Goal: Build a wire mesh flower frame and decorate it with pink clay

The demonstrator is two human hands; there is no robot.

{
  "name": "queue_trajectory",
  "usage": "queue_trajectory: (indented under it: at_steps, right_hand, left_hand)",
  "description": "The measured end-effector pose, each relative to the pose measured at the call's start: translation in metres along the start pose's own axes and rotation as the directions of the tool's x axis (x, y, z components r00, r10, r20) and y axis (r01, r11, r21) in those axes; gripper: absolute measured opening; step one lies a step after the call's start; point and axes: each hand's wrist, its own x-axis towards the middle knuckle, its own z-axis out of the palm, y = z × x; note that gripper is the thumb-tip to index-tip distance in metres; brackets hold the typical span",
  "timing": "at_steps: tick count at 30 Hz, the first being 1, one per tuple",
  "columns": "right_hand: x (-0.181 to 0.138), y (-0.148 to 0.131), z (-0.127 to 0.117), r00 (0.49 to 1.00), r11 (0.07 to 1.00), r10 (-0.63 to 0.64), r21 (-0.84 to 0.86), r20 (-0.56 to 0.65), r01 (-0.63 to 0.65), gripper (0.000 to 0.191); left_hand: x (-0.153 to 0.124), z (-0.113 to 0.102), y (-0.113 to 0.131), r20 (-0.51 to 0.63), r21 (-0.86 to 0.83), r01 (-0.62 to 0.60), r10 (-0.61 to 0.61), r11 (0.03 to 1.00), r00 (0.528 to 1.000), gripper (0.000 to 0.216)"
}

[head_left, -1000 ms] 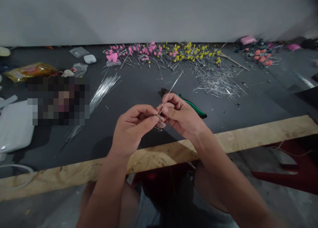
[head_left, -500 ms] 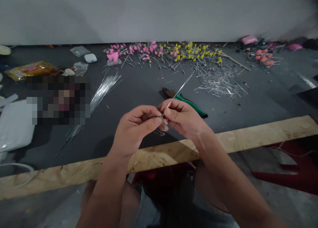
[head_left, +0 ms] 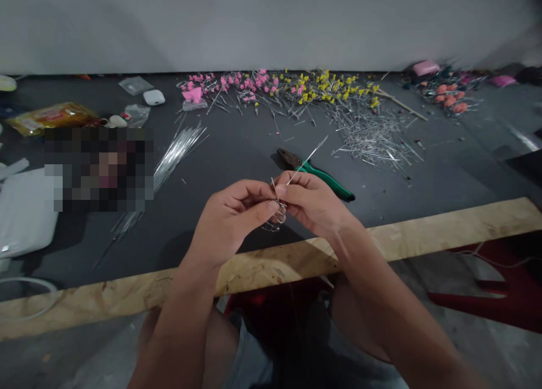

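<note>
My left hand [head_left: 232, 217] pinches a small bent wire piece [head_left: 279, 215] between thumb and forefinger. Its thin loops hang below my fingertips, and its exact shape is partly hidden. My right hand [head_left: 311, 200] is closed on a straight silver wire [head_left: 308, 158], which sticks up and to the right with a twisted far end. A short wire end [head_left: 273, 182] rises between the two hands, whose fingertips almost meet. Just beyond my right hand, pliers [head_left: 315, 174] with green handles lie on the dark table.
Straight wires [head_left: 175, 152] lie bundled on the left, and a heap of loose wires [head_left: 376, 138] on the right. Pink-tipped [head_left: 254, 84] and yellow-tipped wires [head_left: 334, 87] line the wall. A white case [head_left: 153, 97] and a yellow packet [head_left: 53, 118] sit at left.
The straight wire in my right hand has dropped lower, with its far end nearer the pliers. A short wire end now shows between my hands. Both hands stay in nearly the same place.
</note>
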Motion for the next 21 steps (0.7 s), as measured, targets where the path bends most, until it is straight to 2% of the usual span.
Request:
queue_trajectory:
  at_steps: [6,11,17,21]
  right_hand:
    - [0.0018,0.0016,0.0002,0.999,0.999,0.027,-0.032,-0.043,-0.028,0.023]
    - [0.0003,0.0034,0.0015,0.999,0.999,-0.002,-0.048,-0.035,0.001,0.017]
    - [-0.0011,0.0026,0.0025,0.995,0.994,-0.093,-0.055,-0.034,0.091,0.009]
    - [-0.0027,0.0,0.0024,0.993,0.99,-0.117,-0.085,-0.019,0.115,0.014]
  left_hand:
    - [0.0019,-0.0017,-0.0006,-0.051,0.053,-0.033,0.036,0.998,0.998,0.009]
    - [0.0059,-0.0064,-0.0009,-0.085,0.056,-0.034,0.038,0.998,0.996,0.015]
    - [0.0077,-0.0051,0.0001,-0.058,-0.082,0.004,-0.008,0.997,0.998,0.019]
    - [0.0072,-0.0046,-0.0005,-0.007,-0.143,0.028,-0.029,0.989,1.0,0.017]
